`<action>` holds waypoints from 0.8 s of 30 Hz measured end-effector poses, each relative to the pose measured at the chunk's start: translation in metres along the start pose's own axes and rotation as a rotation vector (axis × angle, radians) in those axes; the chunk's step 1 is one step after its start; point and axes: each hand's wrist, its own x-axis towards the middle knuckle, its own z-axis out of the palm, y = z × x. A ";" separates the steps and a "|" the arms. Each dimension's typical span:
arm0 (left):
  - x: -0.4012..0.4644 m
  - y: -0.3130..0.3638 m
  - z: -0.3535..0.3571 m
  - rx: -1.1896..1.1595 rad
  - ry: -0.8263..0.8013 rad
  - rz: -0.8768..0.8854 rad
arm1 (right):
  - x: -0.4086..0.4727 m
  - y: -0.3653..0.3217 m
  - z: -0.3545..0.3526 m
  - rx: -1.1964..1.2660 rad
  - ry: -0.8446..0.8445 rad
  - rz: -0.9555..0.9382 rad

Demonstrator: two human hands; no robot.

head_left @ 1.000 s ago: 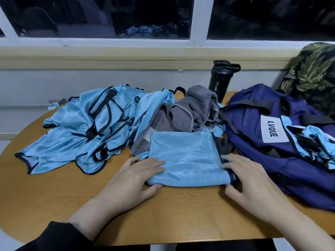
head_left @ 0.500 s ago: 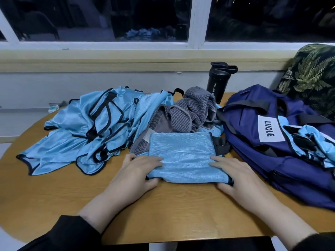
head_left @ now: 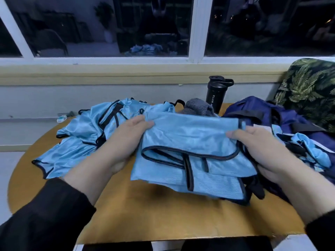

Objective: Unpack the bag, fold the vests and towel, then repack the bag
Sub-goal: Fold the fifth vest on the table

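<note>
The round wooden worktop (head_left: pixel 145 211) carries everything, with a dark window behind it. At its right side sits the navy bag (head_left: pixel 282 116), a loose bit of blue fabric (head_left: pixel 311 151) draped over its near edge. Across the left and back of the worktop sprawls a heap of unfolded blue vests (head_left: pixel 81 136) with black trim, and behind the hands a grey towel (head_left: pixel 197 105) lies bunched, with a black bottle (head_left: pixel 215 95) standing upright just beyond it.

The folded vest (head_left: pixel 192 142) is held up off the worktop, between the two hands, its long axis running left to right across the view. The left hand (head_left: pixel 123 142) grips its left end, fingers (head_left: pixel 139 122) curled over the top edge; the right hand (head_left: pixel 257 147) holds the right end in the same way. The lower layers hang loose and stepped — the fold looks at risk of slipping open.

The relation that matters for the next move: the bag lies just to the right of the vest, touching or nearly touching the right hand, so that hand is the nearer one. Whether the bundle goes into the bag or onto a bare part of the worktop, I judge that it must stay level and pinched at both ends — the slippery cloth may otherwise unfold.
</note>
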 end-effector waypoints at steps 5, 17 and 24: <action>0.001 -0.069 0.003 0.076 -0.079 -0.410 | 0.017 0.063 0.011 -0.031 -0.103 0.236; -0.002 -0.091 -0.004 0.044 -0.196 -0.369 | 0.016 0.090 0.008 -0.173 -0.202 0.198; -0.007 -0.085 0.006 0.084 -0.132 -0.246 | 0.009 0.090 0.013 -0.011 -0.190 0.273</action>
